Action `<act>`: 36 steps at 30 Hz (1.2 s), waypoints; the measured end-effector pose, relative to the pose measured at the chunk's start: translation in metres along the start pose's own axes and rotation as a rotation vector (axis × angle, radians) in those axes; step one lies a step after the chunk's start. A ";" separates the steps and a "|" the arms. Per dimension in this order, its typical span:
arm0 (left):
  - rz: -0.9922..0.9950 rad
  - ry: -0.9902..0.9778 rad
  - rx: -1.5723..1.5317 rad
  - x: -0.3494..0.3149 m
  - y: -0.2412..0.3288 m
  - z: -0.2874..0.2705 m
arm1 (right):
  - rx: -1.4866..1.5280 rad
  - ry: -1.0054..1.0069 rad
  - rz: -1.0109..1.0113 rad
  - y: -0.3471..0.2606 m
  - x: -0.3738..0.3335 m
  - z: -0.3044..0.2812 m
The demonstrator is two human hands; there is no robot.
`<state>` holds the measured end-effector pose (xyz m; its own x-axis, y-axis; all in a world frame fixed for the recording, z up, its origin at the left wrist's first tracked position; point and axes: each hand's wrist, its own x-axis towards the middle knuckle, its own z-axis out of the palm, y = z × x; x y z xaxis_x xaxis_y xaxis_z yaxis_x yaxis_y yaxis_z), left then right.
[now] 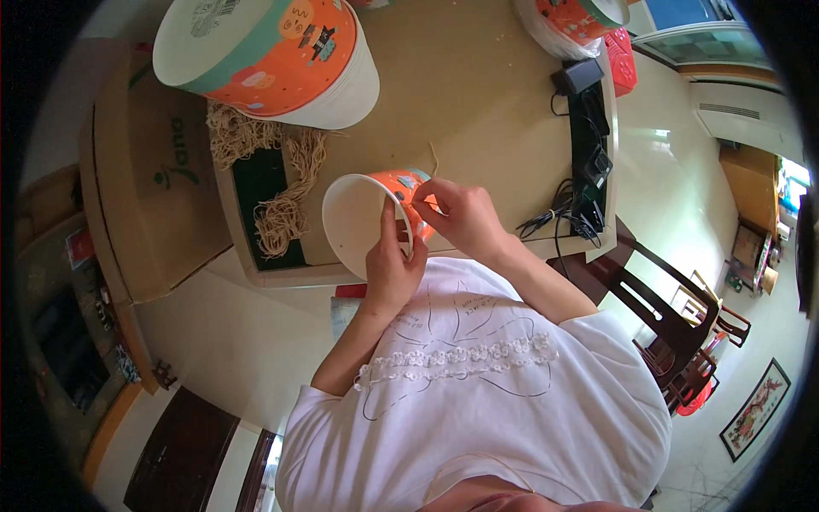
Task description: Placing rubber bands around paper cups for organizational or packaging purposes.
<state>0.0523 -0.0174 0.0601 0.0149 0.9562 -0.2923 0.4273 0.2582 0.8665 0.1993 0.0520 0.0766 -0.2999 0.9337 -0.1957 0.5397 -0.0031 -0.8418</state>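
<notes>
A white paper bucket (348,224) with an orange and teal printed outside lies tilted at the table's near edge, its mouth turned to the left. My left hand (397,260) is closed on its rim, with fingers reaching inside the mouth. Against the printed side, my right hand (461,218) is closed in a pinch. A thin beige cord (434,156) rises from just behind these fingers; where it meets the bucket is hidden. Beige cords (281,224) hang in loose bunches over a dark green strip at the table's left.
A stack of larger printed paper buckets (358,90) lies at the far left. Another wrapped bucket (573,19) sits far right. A black adapter (577,77) and tangled cables (559,209) line the right edge. A cardboard box (162,188) stands left; a dark wooden chair (657,290) is at right.
</notes>
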 end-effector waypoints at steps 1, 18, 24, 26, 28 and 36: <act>0.012 -0.003 0.001 0.000 0.000 0.000 | -0.004 0.004 -0.003 0.000 0.000 0.000; -0.021 -0.086 -0.329 0.010 0.004 0.005 | 0.056 -0.067 0.101 0.006 -0.012 -0.010; 0.010 0.010 -0.348 0.006 0.008 0.000 | 0.160 0.082 0.139 0.016 -0.019 -0.001; 0.007 0.048 -0.391 0.004 0.004 0.001 | 0.168 0.175 -0.176 0.019 -0.018 0.006; -0.005 0.046 -0.405 0.003 0.004 0.000 | 0.091 0.139 -0.184 0.021 -0.020 0.010; 0.000 0.076 -0.483 0.001 0.001 0.000 | 0.165 0.175 -0.223 0.017 -0.020 0.019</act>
<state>0.0532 -0.0165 0.0610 -0.0587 0.9590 -0.2772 -0.0411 0.2752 0.9605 0.1992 0.0260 0.0570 -0.2485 0.9653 0.0803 0.3368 0.1638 -0.9272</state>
